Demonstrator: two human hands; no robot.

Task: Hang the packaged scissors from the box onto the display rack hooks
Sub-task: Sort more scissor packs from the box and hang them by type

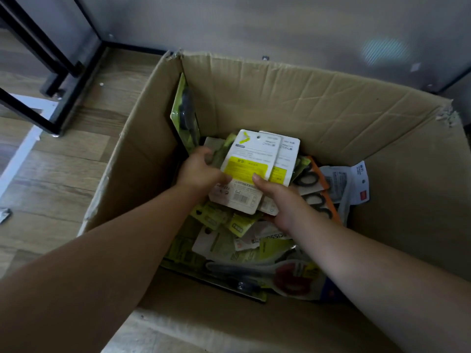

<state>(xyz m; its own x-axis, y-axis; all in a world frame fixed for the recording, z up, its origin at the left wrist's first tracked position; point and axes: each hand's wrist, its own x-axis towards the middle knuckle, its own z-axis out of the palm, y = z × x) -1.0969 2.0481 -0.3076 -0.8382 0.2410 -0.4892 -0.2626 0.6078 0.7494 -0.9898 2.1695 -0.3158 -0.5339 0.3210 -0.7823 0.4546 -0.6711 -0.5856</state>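
**Both hands on the scissor packs in the box**

At the centre of the frame we held a stack of packaged scissors [244, 174] above the pile in the cardboard box [318, 103]. Our left hand [201, 171] gripped its left edge, our right hand [280, 200] pinched its lower right. A black rack frame [63, 72] stood upper left.

Wood-grain floor [63, 169] filled the frame's left side, open cardboard box [293, 98] stood on it at centre, black metal frame legs [54, 108] rested upper left, small scrap [4, 215] lay at left edge.
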